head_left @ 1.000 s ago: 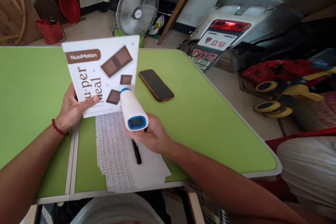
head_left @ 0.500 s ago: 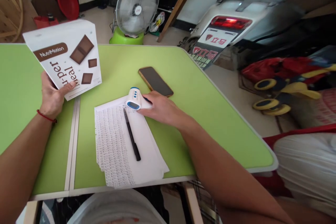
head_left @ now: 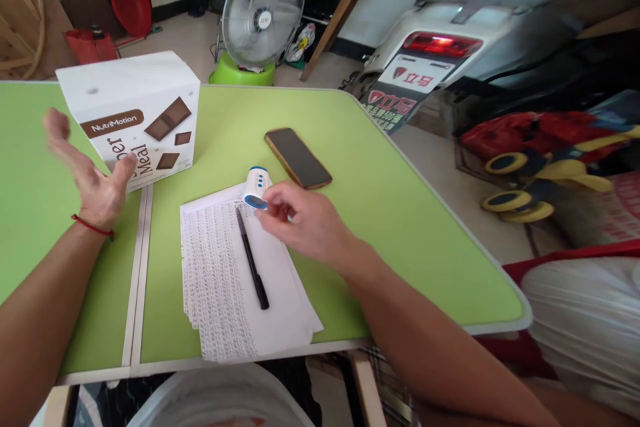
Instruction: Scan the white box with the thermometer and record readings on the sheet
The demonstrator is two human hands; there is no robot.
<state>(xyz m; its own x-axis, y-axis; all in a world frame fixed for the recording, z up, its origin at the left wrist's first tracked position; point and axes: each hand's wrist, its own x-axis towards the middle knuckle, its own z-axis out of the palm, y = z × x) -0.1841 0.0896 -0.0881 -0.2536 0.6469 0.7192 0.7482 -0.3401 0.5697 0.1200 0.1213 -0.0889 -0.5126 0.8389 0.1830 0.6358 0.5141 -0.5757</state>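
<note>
My left hand is spread wide and holds nothing; the white box stands on the green counter just to its right, one fingertip near its front. Further right, my right hand hovers over the papers, its grip loose and empty, and the white-blue scanner lies just left of the fingertips, long axis pointing away from me.

Matt cardboard box, glossy phone
</note>
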